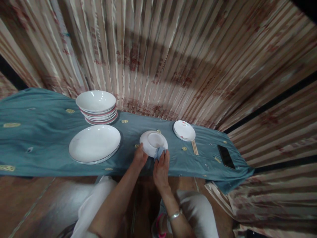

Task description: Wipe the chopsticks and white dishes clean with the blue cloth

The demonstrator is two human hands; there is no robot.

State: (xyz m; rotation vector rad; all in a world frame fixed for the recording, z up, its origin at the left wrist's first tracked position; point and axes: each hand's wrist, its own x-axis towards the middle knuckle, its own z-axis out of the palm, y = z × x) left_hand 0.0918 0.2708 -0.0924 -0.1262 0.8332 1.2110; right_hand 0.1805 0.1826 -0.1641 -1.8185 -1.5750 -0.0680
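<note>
A small white plate point(148, 141) is held bottom side up over the front part of the cloth-covered table, its round foot ring facing me. My left hand point(140, 157) grips its left edge, the fingers partly hidden. My right hand point(161, 168) holds a light blue cloth point(159, 152) pressed against the plate's underside at the lower right. To the right lies a short stack of small white plates point(184, 130) with a floral pattern, and chopsticks point(194, 147) stick out from beside it. On the left are large oval white plates point(95, 142), stacked.
A tall stack of plates topped by a white bowl point(96, 100) stands at the back left. A black phone point(226, 156) lies near the right end of the table point(49, 138). Pleated curtains point(153, 59) hang right behind the table.
</note>
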